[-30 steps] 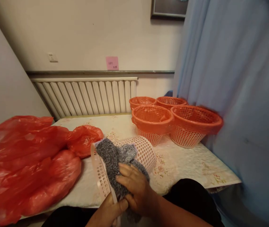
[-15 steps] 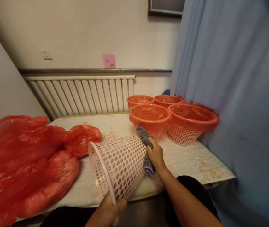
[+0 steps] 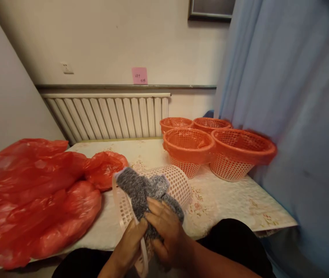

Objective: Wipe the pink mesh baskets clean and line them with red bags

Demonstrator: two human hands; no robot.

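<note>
A pale pink perforated basket [image 3: 178, 183] lies on its side at the table's front edge, its open rim towards the left. My left hand [image 3: 131, 241] grips the near part of that rim, thumb on top. A grey fuzzy cloth [image 3: 137, 189] is spread over the basket's side near the rim. Pressed on the cloth is my right hand [image 3: 166, 229], its fingers bent over the fabric and close to my left thumb. The basket's lower side is hidden behind my hands.
Red plastic bags [image 3: 45, 193] are heaped on the left of the table [image 3: 225, 204]. Several baskets lined with red bags [image 3: 189, 148] stand at the back right, beside a blue curtain [image 3: 291, 116]. A radiator [image 3: 109, 117] is behind the table.
My right hand has moved left and nearer, from the basket's base end to its rim side. The cloth went with it and is now spread wider. The view has shifted slightly left.
</note>
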